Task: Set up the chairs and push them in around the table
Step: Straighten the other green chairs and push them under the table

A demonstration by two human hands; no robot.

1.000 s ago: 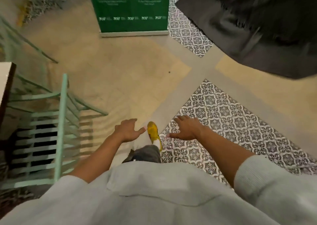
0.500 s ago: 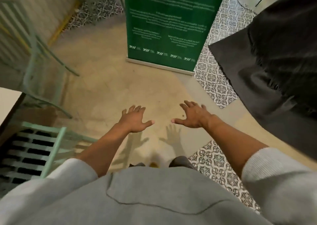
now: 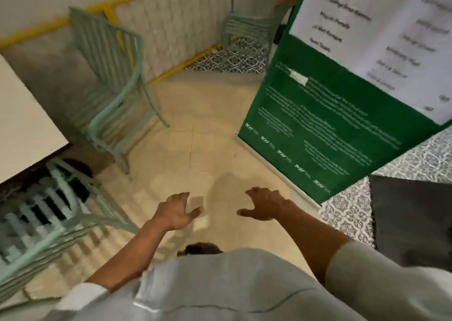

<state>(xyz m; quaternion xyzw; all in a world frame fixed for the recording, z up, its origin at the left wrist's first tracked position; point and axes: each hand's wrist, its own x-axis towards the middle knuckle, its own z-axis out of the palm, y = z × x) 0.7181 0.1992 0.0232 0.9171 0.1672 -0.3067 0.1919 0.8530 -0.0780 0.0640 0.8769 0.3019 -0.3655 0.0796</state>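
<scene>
A white table fills the left edge. A mint-green slatted metal chair stands beside it near the wall, a little way out from the table. A second mint-green chair sits at the lower left, its seat partly under the table. A third one stands far off by the wall. My left hand and my right hand hover over the beige floor, fingers spread, holding nothing and touching no chair.
A green roll-up banner with a white menu sheet stands at the right. A dark mat lies at the lower right on patterned tiles. A white panelled wall with yellow trim closes the back.
My view has lifted and turned left, bringing the chair by the wall and the table into sight. Both hands stay open in front of me, a little wider apart.
</scene>
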